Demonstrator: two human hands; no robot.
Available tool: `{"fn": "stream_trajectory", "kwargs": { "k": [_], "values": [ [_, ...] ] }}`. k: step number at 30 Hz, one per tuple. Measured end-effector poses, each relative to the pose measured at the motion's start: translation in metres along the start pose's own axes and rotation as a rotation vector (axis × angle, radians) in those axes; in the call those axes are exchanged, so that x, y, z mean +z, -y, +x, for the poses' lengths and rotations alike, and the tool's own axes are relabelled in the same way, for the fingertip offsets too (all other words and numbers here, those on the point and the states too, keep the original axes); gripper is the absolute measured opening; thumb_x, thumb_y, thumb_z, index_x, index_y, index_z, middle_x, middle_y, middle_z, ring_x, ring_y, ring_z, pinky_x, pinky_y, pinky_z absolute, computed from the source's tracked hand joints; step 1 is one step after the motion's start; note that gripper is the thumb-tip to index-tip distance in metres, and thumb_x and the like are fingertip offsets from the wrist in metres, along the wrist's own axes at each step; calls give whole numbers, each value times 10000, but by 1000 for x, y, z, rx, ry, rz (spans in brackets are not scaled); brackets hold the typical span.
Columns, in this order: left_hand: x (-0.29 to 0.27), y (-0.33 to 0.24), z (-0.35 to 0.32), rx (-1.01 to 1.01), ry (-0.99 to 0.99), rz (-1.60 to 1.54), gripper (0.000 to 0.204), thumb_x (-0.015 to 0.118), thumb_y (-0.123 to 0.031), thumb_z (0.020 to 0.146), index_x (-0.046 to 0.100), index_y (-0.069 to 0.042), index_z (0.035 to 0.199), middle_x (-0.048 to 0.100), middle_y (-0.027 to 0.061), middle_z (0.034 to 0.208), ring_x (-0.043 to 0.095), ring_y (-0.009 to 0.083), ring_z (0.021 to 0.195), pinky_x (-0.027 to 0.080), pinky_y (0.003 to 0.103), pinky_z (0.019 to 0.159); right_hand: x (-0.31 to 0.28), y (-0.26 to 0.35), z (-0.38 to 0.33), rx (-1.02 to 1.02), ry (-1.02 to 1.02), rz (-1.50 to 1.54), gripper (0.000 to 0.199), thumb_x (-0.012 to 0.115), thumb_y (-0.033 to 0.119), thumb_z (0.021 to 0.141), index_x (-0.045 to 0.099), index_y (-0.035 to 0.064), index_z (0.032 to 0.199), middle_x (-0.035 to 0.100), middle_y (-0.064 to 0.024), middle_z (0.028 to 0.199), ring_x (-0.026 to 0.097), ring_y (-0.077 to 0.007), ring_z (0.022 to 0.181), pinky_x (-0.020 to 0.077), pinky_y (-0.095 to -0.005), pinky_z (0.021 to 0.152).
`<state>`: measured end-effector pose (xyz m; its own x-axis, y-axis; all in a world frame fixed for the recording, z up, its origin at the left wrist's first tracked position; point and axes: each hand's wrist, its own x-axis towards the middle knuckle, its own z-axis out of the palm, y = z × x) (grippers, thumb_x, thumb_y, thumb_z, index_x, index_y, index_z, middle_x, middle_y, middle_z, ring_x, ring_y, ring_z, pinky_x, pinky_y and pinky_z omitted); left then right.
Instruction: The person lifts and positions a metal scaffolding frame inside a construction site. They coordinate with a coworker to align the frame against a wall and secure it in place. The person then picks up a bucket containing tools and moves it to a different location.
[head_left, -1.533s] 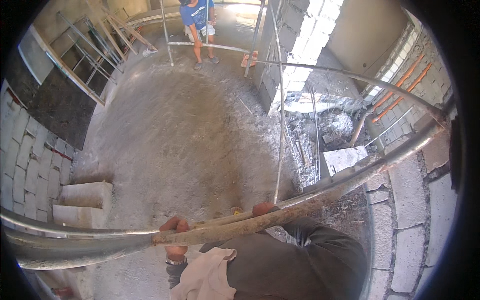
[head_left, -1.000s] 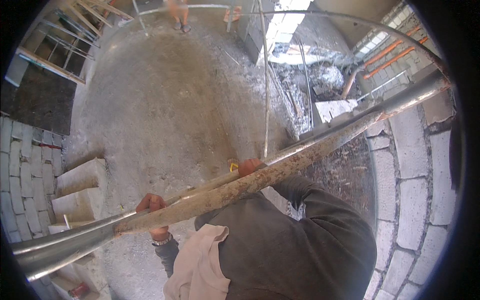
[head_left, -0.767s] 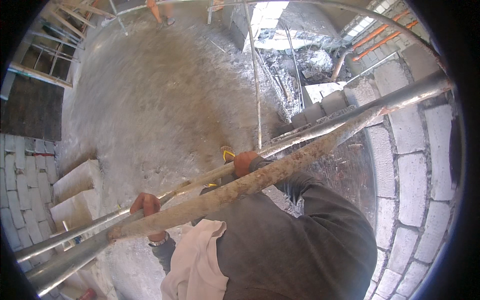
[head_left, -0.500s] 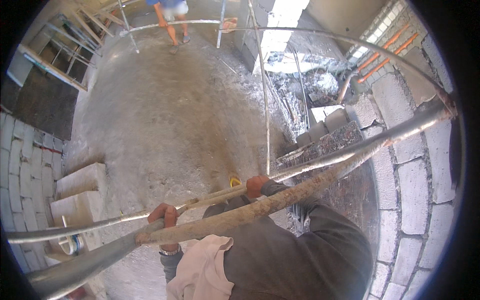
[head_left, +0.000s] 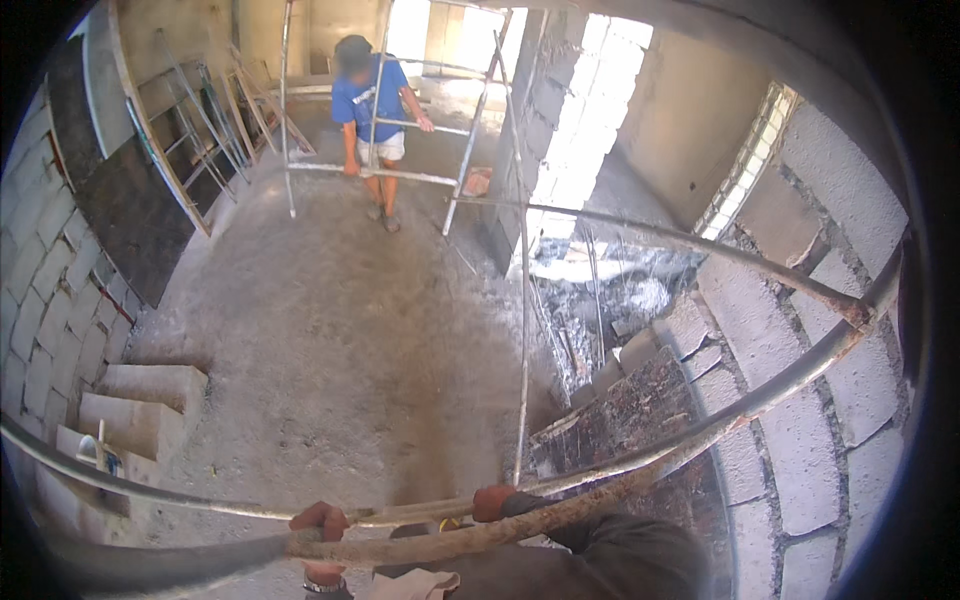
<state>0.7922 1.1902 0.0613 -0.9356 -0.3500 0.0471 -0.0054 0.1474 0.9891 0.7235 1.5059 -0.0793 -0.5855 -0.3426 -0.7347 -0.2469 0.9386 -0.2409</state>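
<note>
A metal scaffold frame (head_left: 230, 508) spans the lower part of the view, its pipes worn and rusty. My left hand (head_left: 320, 522) is closed round it at the left of the middle, with a watch on the wrist. My right hand (head_left: 490, 503) grips the thinner pipe farther right, fingers wrapped over it. A thicker rusty pipe (head_left: 430, 546) runs just nearer than both hands. A long thin brace (head_left: 523, 350) rises from near my right hand toward the far scaffold frame (head_left: 412, 178). There, a person in a blue shirt (head_left: 355, 105) holds the frame with both hands.
Grey block walls stand at the right (head_left: 790, 450) and left (head_left: 50, 290). Concrete steps (head_left: 150, 400) lie at the left. A rough board (head_left: 625, 430) and rubble (head_left: 610, 290) are at the right. Ladders and poles (head_left: 215, 120) lean at the far left.
The view has tilted up, so my hands and the near frame sit lower in it. More of the person and far frame shows. Both my hands keep their hold.
</note>
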Motion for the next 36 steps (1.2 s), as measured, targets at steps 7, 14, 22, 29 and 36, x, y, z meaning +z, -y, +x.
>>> {"fn": "stream_trajectory", "kwargs": {
  "k": [7,14,22,29,36],
  "values": [
    [-16,-9,-69,101,-86,-27,338,642,-228,819,508,-45,568,477,-38,500,423,61,483,348,260,442,82,-10,11,25,-125,-47,336,568,297,783,681,51,983,689,-186,957,675,-361,891,529,-484,781],
    [-62,18,-124,-31,-55,-167,299,629,-234,844,524,-34,647,479,-27,575,433,68,564,323,255,481,187,-2,-4,-268,42,-119,302,527,261,842,680,51,996,679,-176,954,676,-327,860,535,-466,735],
    [-57,41,-201,-187,60,-433,167,663,-171,801,555,-43,786,547,-1,703,517,106,644,390,244,542,280,-2,-97,-538,174,-446,288,483,222,896,680,46,1009,669,-187,982,677,-302,837,541,-461,704],
    [-47,67,-267,-179,-34,-372,228,667,-119,767,495,-41,894,565,41,794,557,134,743,461,270,631,282,19,-189,-46,187,-3,415,522,383,811,689,39,971,675,-201,981,657,-365,922,519,-477,801],
    [-45,45,-333,-194,94,-168,221,679,-155,726,572,-45,884,577,41,819,537,129,736,456,282,638,382,-34,-161,-112,123,38,284,626,362,770,729,101,818,692,-178,917,658,-318,812,526,-488,693]
  ]
}}
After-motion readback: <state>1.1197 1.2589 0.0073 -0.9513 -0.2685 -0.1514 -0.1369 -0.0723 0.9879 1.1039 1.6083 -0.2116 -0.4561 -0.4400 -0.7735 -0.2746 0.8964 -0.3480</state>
